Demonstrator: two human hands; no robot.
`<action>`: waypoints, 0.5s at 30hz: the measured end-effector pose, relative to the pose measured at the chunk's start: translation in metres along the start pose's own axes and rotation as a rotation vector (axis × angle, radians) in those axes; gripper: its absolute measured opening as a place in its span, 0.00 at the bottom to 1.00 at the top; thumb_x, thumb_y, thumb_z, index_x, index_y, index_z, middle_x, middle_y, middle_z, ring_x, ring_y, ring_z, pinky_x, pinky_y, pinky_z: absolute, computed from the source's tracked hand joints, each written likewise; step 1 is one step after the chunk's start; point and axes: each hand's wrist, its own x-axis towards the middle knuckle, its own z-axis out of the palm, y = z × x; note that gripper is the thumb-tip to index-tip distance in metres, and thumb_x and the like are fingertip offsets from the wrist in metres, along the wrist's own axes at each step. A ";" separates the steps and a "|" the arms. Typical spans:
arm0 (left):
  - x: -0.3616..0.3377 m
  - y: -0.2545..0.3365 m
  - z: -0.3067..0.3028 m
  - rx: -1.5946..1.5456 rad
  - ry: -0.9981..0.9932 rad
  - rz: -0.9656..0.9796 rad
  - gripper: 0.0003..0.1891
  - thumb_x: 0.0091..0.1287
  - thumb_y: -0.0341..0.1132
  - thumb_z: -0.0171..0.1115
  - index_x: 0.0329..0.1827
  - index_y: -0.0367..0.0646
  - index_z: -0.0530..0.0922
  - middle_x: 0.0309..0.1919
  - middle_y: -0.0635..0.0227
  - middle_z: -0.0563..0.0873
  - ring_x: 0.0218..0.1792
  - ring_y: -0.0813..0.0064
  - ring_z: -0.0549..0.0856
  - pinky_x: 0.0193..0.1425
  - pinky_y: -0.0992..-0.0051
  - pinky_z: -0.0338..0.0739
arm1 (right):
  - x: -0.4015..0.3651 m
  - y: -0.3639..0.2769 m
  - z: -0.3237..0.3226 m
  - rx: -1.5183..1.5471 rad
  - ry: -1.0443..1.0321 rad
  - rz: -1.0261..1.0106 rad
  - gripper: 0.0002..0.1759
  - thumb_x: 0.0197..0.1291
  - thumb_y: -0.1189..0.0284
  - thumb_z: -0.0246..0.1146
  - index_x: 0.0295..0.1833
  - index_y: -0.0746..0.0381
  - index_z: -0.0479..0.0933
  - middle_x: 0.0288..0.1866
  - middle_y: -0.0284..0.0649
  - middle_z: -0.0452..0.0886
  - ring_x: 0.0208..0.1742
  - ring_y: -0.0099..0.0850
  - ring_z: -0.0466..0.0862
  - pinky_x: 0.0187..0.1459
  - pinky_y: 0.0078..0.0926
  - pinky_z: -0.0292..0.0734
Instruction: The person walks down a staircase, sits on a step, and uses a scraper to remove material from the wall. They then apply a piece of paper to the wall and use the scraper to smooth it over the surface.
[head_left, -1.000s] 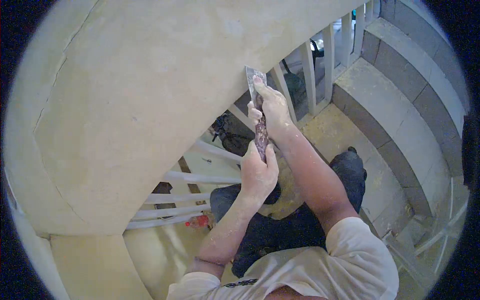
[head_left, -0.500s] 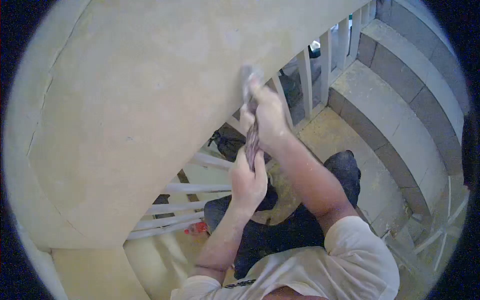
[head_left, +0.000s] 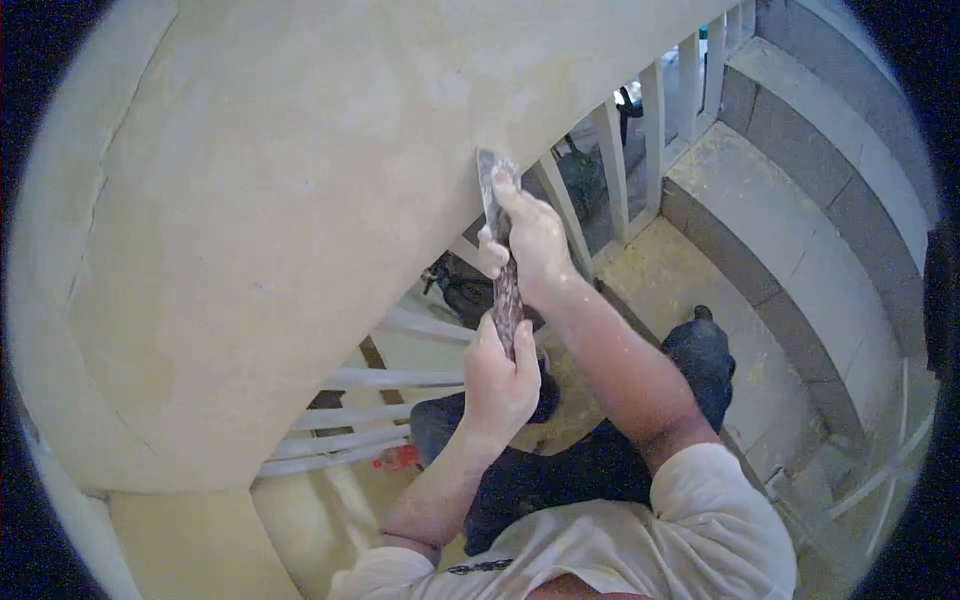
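Note:
A long scraper (head_left: pixel 508 300) with a flat metal blade and a dark, pale-flecked handle points up toward a cream plastered surface (head_left: pixel 270 200). My right hand (head_left: pixel 533 238) is closed around its upper part, thumb pressed against the blade. Lower down, the handle's end sits in the closed grip of my left hand (head_left: pixel 503 385). The blade's tip overlaps the plaster close to its slanting lower edge. Whitish specks mark my right hand and forearm.
White balusters (head_left: pixel 612 165) run beneath the slanting edge. Curved stone stairs (head_left: pixel 800 215) rise at the right. Behind the balusters are a dark bag-like object (head_left: pixel 468 297) and a red-tinted bottle (head_left: pixel 397 457). A long crack (head_left: pixel 120 130) crosses the plaster at left.
The scraper and both hands have shifted slightly down toward me. The blade, blurred before, now shows sharply. Both hands keep their hold, and the view has moved a little.

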 end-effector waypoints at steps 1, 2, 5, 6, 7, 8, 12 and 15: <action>0.015 0.003 0.003 -0.037 0.059 0.129 0.12 0.69 0.34 0.53 0.40 0.31 0.74 0.29 0.45 0.82 0.34 0.51 0.85 0.38 0.60 0.76 | 0.008 -0.005 -0.001 0.045 0.004 -0.063 0.20 0.67 0.52 0.55 0.33 0.58 0.68 0.14 0.33 0.66 0.10 0.25 0.63 0.14 0.25 0.58; 0.031 0.021 -0.007 0.005 -0.107 -0.115 0.12 0.69 0.34 0.52 0.42 0.30 0.74 0.31 0.45 0.82 0.36 0.50 0.85 0.41 0.60 0.76 | 0.022 -0.014 -0.003 0.080 0.005 -0.117 0.20 0.67 0.52 0.55 0.32 0.57 0.68 0.14 0.32 0.66 0.10 0.24 0.63 0.14 0.25 0.58; 0.048 0.026 0.004 0.022 -0.147 -0.111 0.13 0.69 0.35 0.52 0.42 0.30 0.75 0.32 0.43 0.82 0.38 0.50 0.85 0.42 0.59 0.76 | 0.035 -0.028 -0.007 0.104 -0.011 -0.189 0.20 0.68 0.53 0.54 0.30 0.56 0.67 0.13 0.29 0.64 0.10 0.22 0.63 0.13 0.23 0.57; 0.033 0.012 0.010 0.007 -0.087 -0.043 0.13 0.69 0.35 0.53 0.43 0.30 0.75 0.32 0.43 0.82 0.39 0.50 0.85 0.42 0.59 0.76 | 0.026 -0.023 -0.013 0.047 -0.034 -0.157 0.20 0.68 0.53 0.54 0.31 0.57 0.67 0.13 0.30 0.64 0.10 0.22 0.62 0.13 0.22 0.56; 0.021 0.001 0.015 -0.006 -0.032 0.028 0.13 0.69 0.35 0.53 0.43 0.30 0.75 0.32 0.43 0.83 0.39 0.50 0.85 0.42 0.60 0.76 | 0.023 -0.009 -0.015 0.009 -0.008 -0.130 0.20 0.68 0.52 0.54 0.32 0.57 0.67 0.13 0.30 0.64 0.10 0.22 0.62 0.13 0.22 0.56; 0.015 0.000 0.016 -0.054 0.026 0.099 0.14 0.69 0.35 0.53 0.46 0.29 0.75 0.33 0.44 0.83 0.41 0.50 0.85 0.43 0.60 0.76 | 0.022 -0.001 -0.013 -0.019 0.022 -0.109 0.21 0.68 0.52 0.54 0.32 0.58 0.67 0.13 0.31 0.65 0.10 0.22 0.62 0.13 0.23 0.56; 0.044 0.013 0.011 -0.080 -0.107 -0.062 0.13 0.69 0.33 0.53 0.49 0.30 0.74 0.33 0.46 0.84 0.37 0.54 0.86 0.42 0.63 0.77 | 0.049 -0.030 -0.021 0.126 -0.013 -0.206 0.19 0.66 0.53 0.57 0.38 0.59 0.69 0.15 0.33 0.67 0.13 0.24 0.67 0.16 0.23 0.61; 0.035 0.019 0.018 -0.251 -0.142 -0.029 0.12 0.71 0.34 0.52 0.50 0.33 0.73 0.29 0.52 0.83 0.31 0.61 0.85 0.37 0.68 0.76 | 0.022 -0.049 -0.021 0.029 0.005 -0.225 0.14 0.65 0.60 0.58 0.40 0.60 0.69 0.24 0.40 0.75 0.18 0.27 0.74 0.20 0.26 0.70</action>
